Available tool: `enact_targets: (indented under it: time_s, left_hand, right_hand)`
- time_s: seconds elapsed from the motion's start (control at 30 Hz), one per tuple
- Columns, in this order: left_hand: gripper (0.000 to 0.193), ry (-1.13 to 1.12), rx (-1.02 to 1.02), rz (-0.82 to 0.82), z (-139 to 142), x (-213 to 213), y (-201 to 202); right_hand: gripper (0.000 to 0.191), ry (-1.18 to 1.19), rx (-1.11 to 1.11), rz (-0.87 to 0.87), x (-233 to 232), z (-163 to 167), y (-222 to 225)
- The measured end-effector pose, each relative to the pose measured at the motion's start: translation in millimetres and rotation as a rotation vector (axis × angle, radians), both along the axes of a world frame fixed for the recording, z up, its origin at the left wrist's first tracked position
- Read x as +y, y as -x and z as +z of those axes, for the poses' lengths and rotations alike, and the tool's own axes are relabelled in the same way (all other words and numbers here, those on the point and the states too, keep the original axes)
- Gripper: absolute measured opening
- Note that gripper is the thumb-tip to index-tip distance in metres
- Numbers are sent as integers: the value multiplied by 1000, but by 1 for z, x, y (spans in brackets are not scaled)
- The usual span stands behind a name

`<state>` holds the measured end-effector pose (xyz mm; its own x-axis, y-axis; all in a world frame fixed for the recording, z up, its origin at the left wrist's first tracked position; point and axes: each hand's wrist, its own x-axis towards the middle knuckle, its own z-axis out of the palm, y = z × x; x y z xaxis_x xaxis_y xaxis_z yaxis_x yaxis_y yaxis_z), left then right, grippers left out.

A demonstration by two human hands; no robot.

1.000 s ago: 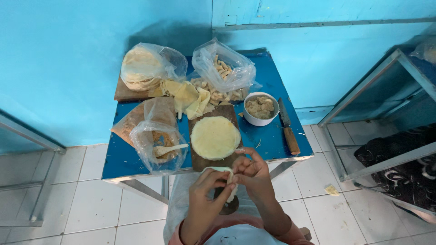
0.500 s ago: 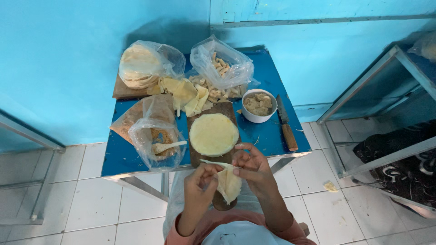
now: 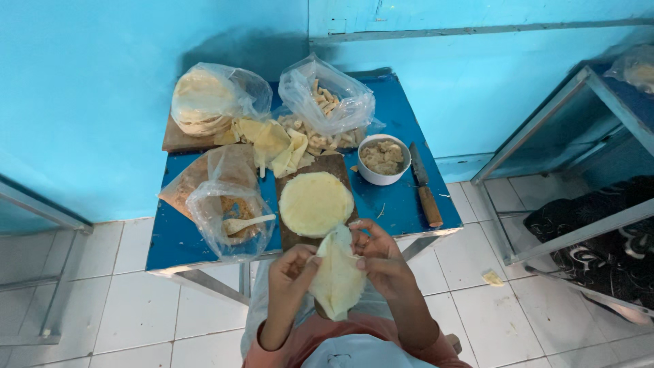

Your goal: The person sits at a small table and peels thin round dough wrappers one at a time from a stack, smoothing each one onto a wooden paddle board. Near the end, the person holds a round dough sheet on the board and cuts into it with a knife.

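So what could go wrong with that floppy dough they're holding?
The thin dough sheet sags between the left hand and right hand, off the table, so it might tear or drop on the lap. The knife lies near the table's front edge and could get knocked off.

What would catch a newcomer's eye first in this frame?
Probably the pale folded wrapper held up between the left hand and the right hand, just in front of the small blue table. Behind it, a round flat sheet of dough lies on a dark wooden board at the table's middle. A white bowl of filling and a wooden-handled knife sit to its right, clear plastic bags behind.
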<state>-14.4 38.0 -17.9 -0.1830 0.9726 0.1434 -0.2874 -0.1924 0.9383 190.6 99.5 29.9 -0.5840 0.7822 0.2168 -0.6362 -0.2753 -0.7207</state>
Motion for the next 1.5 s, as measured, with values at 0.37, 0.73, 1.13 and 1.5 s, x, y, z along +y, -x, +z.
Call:
enact_targets:
  time_s: [0.37, 0.73, 1.13, 1.5]
  left_hand:
    - [28, -16, -114, 41, 37, -5, -17]
    - [28, 35, 280, 196, 15, -9, -1]
    - [25, -109, -319, 517, 22, -16, 9]
    - [29, -156, -332, 844, 32, -44, 23]
  right_hand:
    - [71, 20, -303, -99, -8, -11, 25]
    - [64, -154, -416, -313, -5, -12, 10]
    - [56, -34, -280, -442, 10, -14, -9]
    - [52, -26, -216, -571, 9, -7, -30]
